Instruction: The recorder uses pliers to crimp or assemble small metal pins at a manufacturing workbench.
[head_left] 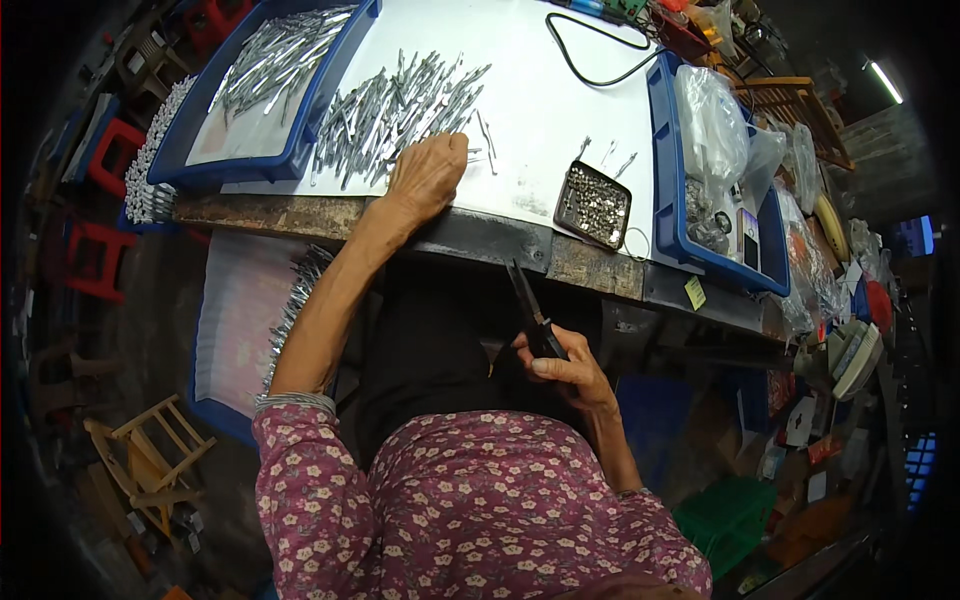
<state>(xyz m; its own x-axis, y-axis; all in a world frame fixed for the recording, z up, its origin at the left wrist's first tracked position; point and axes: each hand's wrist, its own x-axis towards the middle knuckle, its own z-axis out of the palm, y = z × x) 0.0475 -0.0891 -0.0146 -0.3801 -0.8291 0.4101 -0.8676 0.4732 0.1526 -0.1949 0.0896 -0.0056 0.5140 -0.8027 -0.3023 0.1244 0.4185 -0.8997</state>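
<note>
My left hand [428,178] rests on the white table top with its fingers curled, at the right side of a heap of thin silvery metal strips [385,115]. Whatever those fingers hold, if anything, is hidden beneath them. In front of my lap, below the table edge, my right hand [572,368] is wrapped round a black, long-nosed hand tool [532,315]. Its narrow tip points up toward the table. A small dark tray [592,238] of tiny shiny metal parts sits near the table's front edge, with a few loose strips [626,165] beyond it.
At the left stands a blue bin [300,150] with more metal strips. Another blue bin [665,150], on the right, holds clear plastic bags [712,120]. A black cable [570,65] loops across the far table. Below at left are a tray of strips and a wooden stool [150,465].
</note>
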